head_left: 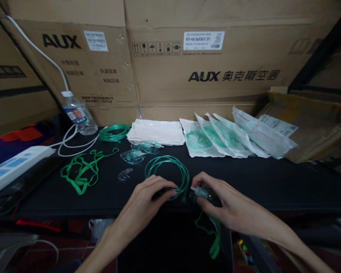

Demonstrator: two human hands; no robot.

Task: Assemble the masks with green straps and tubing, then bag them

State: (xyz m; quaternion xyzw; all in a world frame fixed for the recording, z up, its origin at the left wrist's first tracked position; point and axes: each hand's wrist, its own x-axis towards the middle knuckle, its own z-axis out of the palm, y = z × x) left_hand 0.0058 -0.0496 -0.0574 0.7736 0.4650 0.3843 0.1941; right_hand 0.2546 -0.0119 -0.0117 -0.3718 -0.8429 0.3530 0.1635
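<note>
Near the front edge of the black table, my left hand (153, 197) pinches a coil of green clear tubing (184, 172) at its near side. The coil's free end hangs just right of my fingertips. My right hand (216, 195) grips a clear green oxygen mask (202, 192) by its connector, a short gap from the tubing; much of the mask is hidden by my fingers. A green elastic strap (215, 239) dangles from it below the table edge. Two more masks (133, 156) lie behind my left hand, beside small clear wire-like pieces (125, 174).
Several packaged tubing sets (200, 140) lean in a row before a cardboard box (315, 125). White pouches (156, 131) are stacked at the back. At left are another tubing coil (114, 132), green straps (81, 170), a water bottle (78, 113) and a power strip (19, 165).
</note>
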